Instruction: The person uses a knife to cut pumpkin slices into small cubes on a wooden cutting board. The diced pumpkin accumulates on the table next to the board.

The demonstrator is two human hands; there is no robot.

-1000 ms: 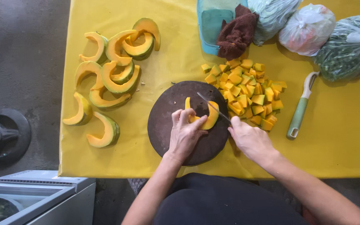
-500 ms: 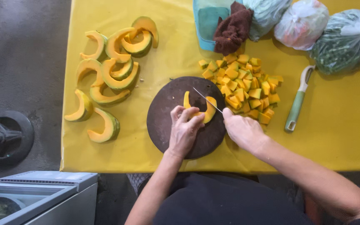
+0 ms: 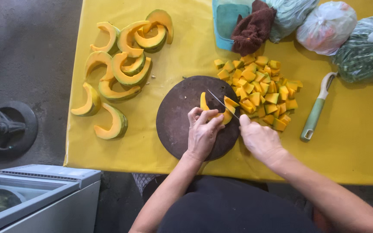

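Observation:
A curved pumpkin slice (image 3: pixel 212 108) lies on a round dark cutting board (image 3: pixel 175 121). My left hand (image 3: pixel 203 133) presses down on the slice's near part. My right hand (image 3: pixel 259 139) grips a thin knife (image 3: pixel 222 103), whose blade crosses the slice's right end, where a small piece (image 3: pixel 231 102) has come off. A heap of orange pumpkin cubes (image 3: pixel 262 88) lies just right of the board.
Several green-skinned pumpkin wedges (image 3: pixel 124 69) lie at the left of the yellow tablecloth (image 3: pixel 359 142). A green-handled peeler (image 3: pixel 316 113) lies on the right. A teal tub (image 3: pixel 225 21), brown rag (image 3: pixel 252 29) and three tied plastic bags (image 3: pixel 327 26) stand at the back. A grey box (image 3: pixel 35 196) is below left.
The knife has cut through the slice's right end, and a small piece now sits apart from it. My left hand stays on the slice; the view shifted slightly.

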